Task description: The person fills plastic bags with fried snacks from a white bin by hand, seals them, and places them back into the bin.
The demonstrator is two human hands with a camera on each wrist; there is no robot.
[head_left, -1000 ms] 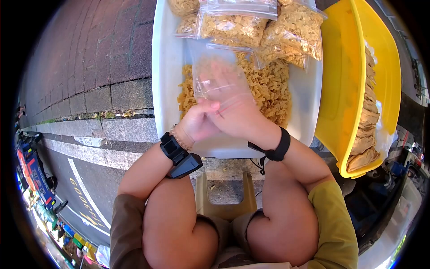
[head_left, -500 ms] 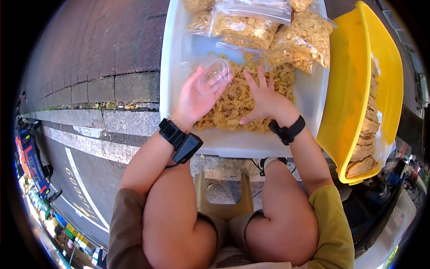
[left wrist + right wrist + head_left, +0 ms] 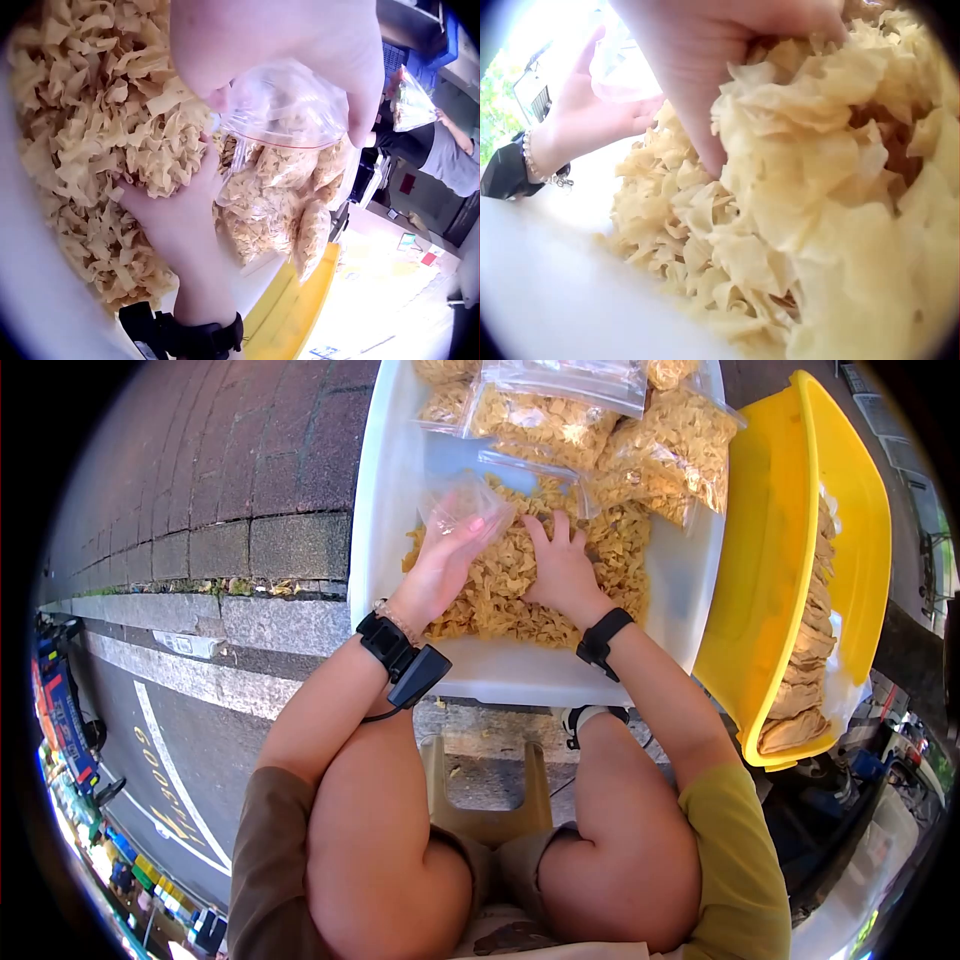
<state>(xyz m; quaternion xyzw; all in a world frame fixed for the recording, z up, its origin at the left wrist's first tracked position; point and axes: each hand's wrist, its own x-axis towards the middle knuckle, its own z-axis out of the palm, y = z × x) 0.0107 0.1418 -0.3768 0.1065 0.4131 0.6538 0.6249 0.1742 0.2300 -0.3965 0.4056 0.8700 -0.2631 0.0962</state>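
The left hand point(image 3: 447, 560) holds a clear plastic bag point(image 3: 458, 503) over the left part of the heap of pale yellow flakes point(image 3: 490, 585). In the left wrist view the bag point(image 3: 281, 105) hangs between thumb and fingers, its mouth spread wide. Fingers of the right hand point(image 3: 567, 568) are sunk in the heap, curled round flakes; their tips are hidden. The right wrist view shows flakes point(image 3: 780, 142) bunched against the right hand point(image 3: 705, 67). Heap and hands are inside a white tub point(image 3: 540, 678).
Filled zip bags point(image 3: 545, 422) lie at the tub's far end. On the right stands a yellow bin point(image 3: 755, 560) with stacked brown pieces point(image 3: 805, 660). A stool point(image 3: 490, 815) is between the knees. Another person point(image 3: 442, 154) appears in the left wrist view.
The hands came apart from around the bag. The left kept the bag, now spread wider; the right moved down into the flakes and its spread fingers bent.
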